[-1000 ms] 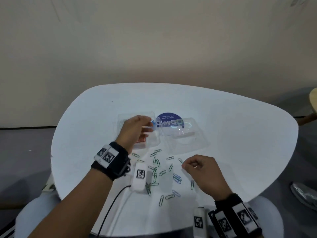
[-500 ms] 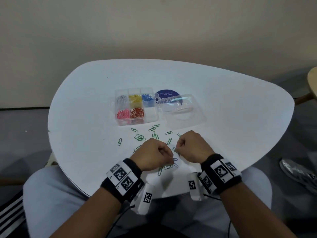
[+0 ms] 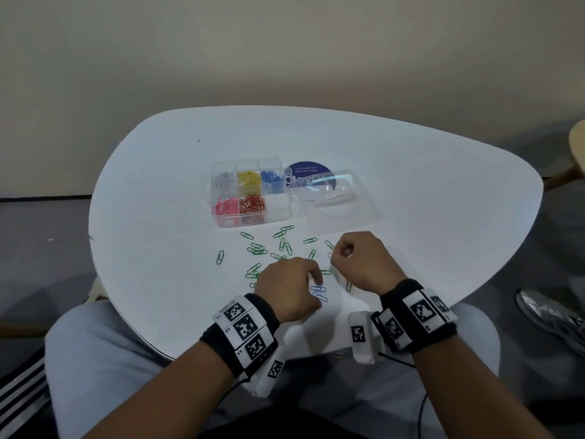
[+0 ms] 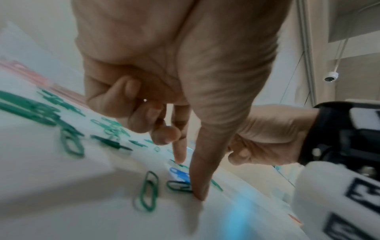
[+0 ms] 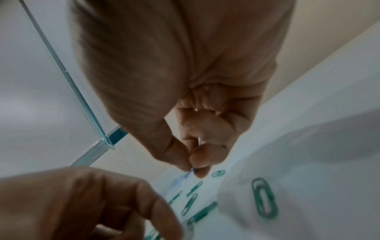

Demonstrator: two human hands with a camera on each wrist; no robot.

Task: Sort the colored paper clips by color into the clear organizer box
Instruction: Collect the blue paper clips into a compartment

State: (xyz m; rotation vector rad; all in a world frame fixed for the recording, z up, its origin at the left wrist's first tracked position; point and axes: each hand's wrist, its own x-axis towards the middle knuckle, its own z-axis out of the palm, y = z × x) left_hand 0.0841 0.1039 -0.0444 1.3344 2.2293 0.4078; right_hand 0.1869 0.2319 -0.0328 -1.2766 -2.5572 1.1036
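The clear organizer box (image 3: 286,213) stands open at mid-table, holding silver, yellow, blue, pink and red clips in separate compartments; its front right compartment looks empty. Several green paper clips (image 3: 258,248) lie scattered in front of it. My left hand (image 3: 316,289) reaches down with thumb (image 4: 198,193) and index finger straight, either side of blue clips (image 3: 318,293) on the table; its other fingers are curled. My right hand (image 3: 337,253) pinches a blue clip (image 5: 188,174) between thumb and index finger, just above the table.
The box's clear lid (image 3: 335,204) lies open to the right, over a round blue sticker (image 3: 307,172). The white table (image 3: 158,217) has its front edge near my wrists. A shoe (image 3: 550,315) and a wooden seat (image 3: 577,147) are at the right.
My left hand came back from the organizer box to the clips near the front edge and spread its thumb and index finger over the blue ones. My right hand has risen slightly, still pinched.
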